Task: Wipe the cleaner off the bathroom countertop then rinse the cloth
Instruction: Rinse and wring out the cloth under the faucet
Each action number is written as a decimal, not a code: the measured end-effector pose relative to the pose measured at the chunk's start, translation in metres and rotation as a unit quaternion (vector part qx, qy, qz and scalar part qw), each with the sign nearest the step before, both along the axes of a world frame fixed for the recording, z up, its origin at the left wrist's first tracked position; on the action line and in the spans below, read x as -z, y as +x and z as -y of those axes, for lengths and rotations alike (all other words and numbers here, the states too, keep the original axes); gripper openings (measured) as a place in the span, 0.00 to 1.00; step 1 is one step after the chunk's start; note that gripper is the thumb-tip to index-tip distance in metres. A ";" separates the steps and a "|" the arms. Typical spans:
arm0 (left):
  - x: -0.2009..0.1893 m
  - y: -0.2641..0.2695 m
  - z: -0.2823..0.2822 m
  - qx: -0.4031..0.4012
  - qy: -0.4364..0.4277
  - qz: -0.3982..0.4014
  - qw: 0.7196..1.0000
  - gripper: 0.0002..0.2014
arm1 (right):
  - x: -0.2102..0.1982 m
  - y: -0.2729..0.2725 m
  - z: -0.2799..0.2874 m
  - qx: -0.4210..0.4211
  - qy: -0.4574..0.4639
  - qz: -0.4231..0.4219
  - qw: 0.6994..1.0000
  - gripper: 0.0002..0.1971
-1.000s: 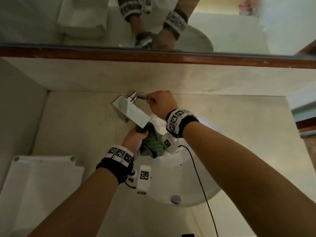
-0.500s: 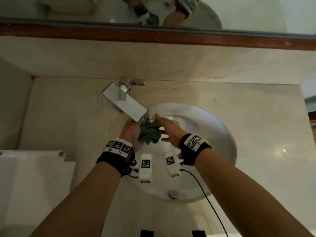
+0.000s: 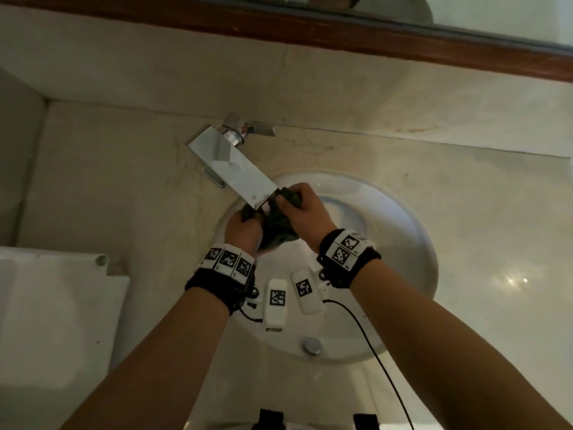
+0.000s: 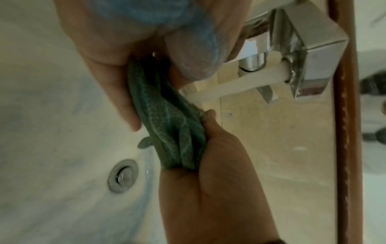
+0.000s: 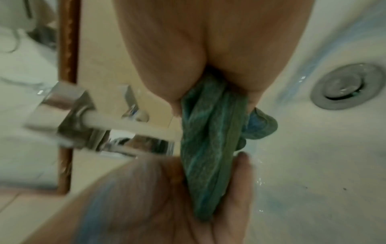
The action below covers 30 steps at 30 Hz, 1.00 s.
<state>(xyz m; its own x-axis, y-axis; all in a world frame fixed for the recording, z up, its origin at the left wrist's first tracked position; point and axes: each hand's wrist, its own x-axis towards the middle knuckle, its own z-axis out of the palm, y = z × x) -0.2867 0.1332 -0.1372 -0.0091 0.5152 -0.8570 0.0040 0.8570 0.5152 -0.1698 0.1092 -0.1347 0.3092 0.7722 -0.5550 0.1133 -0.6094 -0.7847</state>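
both hands [image 3: 273, 218] gripping cloth [image 3: 277, 226], under faucet [image 3: 231, 169]

the chrome faucet spout [image 3: 231, 170] juts over the back-left rim of the sink [image 3: 412, 243], right above both hands. bare countertop [image 3: 465, 212] lies open to the right; a white box [image 3: 55, 305] blocks the left.

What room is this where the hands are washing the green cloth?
Most likely a bathroom: a round white sink set in a stone countertop, a chrome faucet running water, and a mirror above.
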 end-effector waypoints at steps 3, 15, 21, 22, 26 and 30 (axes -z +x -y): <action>0.005 0.003 0.005 -0.033 -0.096 0.109 0.989 0.15 | -0.007 -0.010 -0.003 -0.090 0.034 0.087 0.992 0.11; 0.033 0.005 -0.003 0.082 0.000 0.045 0.996 0.24 | 0.019 -0.031 -0.001 -0.139 0.098 0.125 0.977 0.19; 0.045 0.005 -0.006 0.163 0.054 -0.073 0.982 0.27 | 0.029 -0.025 -0.018 -0.187 -0.008 0.178 0.966 0.16; 0.048 0.004 -0.007 0.187 0.052 -0.104 0.975 0.24 | 0.031 -0.025 -0.019 -0.199 -0.026 0.186 0.962 0.15; 0.044 0.007 -0.008 0.201 0.047 -0.141 0.968 0.17 | 0.031 -0.026 -0.025 -0.191 -0.076 0.157 0.966 0.16; 0.040 0.004 -0.003 0.166 0.059 -0.070 0.982 0.18 | 0.026 -0.019 -0.023 -0.142 -0.081 0.141 0.976 0.16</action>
<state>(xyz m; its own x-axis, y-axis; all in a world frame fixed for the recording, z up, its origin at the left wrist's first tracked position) -0.2826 0.1366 -0.1776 0.0622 0.6050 -0.7938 0.3503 0.7315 0.5849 -0.1892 0.1326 -0.1611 0.2540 0.7586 -0.6000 0.4933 -0.6352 -0.5943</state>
